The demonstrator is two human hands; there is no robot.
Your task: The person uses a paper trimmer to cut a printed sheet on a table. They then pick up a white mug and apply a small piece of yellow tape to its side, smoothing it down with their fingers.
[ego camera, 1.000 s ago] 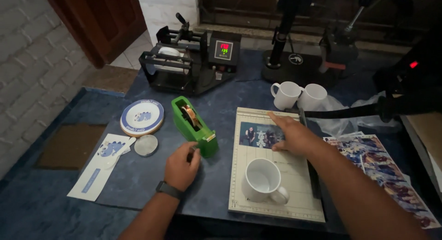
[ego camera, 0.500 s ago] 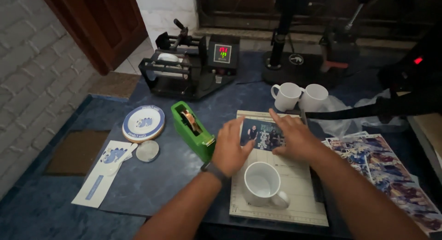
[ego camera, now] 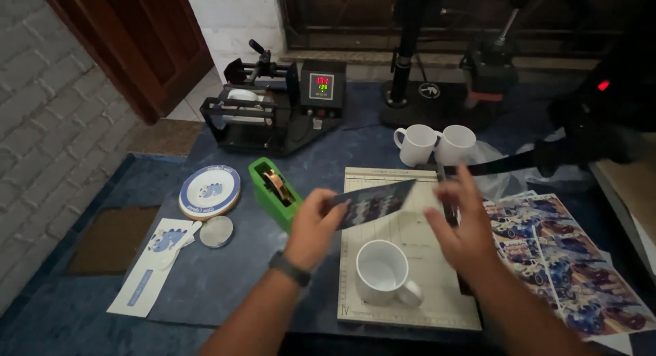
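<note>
Blue cloth is covering the bench [ego camera: 205, 288], with a brick wall rising beside it. On the bench a cutting board [ego camera: 403, 308] is lying with a white mug [ego camera: 383, 272] standing on its near part. Above the board, the left hand [ego camera: 313, 226] is pinching a printed strip [ego camera: 374, 203] at its left end, lifting it clear of the board. The right hand [ego camera: 465, 223] is hovering just right of the strip, fingers spread and holding nothing. Left of the board a green tape dispenser [ego camera: 275, 192] is sitting; behind the board, two mugs [ego camera: 437, 144] are standing together.
</note>
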